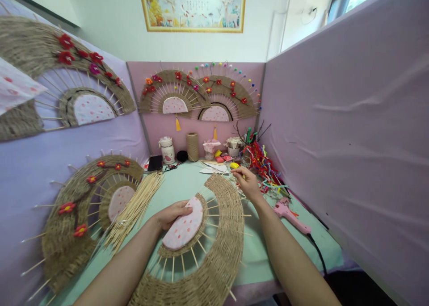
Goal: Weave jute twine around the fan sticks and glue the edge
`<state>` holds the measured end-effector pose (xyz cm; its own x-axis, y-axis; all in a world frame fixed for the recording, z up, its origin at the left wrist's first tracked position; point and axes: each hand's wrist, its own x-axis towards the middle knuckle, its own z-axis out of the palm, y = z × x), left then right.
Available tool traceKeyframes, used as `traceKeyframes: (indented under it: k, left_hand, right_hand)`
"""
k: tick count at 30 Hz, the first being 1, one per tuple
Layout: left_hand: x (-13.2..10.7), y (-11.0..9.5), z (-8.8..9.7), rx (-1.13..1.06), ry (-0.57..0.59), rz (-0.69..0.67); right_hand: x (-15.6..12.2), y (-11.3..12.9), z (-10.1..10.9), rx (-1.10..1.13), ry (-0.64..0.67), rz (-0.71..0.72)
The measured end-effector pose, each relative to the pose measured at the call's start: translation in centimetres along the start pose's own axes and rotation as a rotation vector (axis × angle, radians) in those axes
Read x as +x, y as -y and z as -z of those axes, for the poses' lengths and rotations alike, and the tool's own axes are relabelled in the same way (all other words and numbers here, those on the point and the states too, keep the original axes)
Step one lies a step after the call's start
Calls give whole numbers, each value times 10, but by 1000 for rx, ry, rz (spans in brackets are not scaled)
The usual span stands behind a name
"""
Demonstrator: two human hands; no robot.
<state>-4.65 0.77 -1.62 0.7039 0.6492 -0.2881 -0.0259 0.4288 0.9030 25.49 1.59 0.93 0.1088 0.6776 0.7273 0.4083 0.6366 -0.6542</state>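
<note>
- At the lower center of the frame, we see a woven fan (231, 221) of brown cord and thin sticks, tilted over a pale green table (256, 257).
- The left hand (173, 214) grips it at its spotted half-disc (185, 228), the thumb lying across the face.
- Right of center, the right hand (247, 183) is raised near the fan's upper end, fingertips drawn together; we cannot tell whether a thin strand sits between them. The two hands are well apart.
- Left of center, we find a bundle of sticks (137, 207) beside a flower-trimmed fan (63, 221).
- At the right, a pink glue gun (291, 216) lies near colorful fuzzy stems (263, 163).
- Toward the back, we note a twine spool (192, 147) and a white jar (166, 150), both upright.
</note>
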Motion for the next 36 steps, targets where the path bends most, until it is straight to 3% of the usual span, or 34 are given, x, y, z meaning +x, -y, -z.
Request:
traceKeyframes:
  k: [16,22,29,36]
  left_hand:
    - [-3,-2,-9,9,48,16]
    - [-4,-2,-11,35,72,38]
    - [-2,1,-12,31,92,56]
    - [2,7,-8,11,117,64]
  right_hand:
    - [-2,-8,-8,-8,224,-274]
    - [-2,-5,-6,-3,236,-227]
    - [0,-16,-9,-84,181,-74]
    - [0,-20,-12,-126,118,-39]
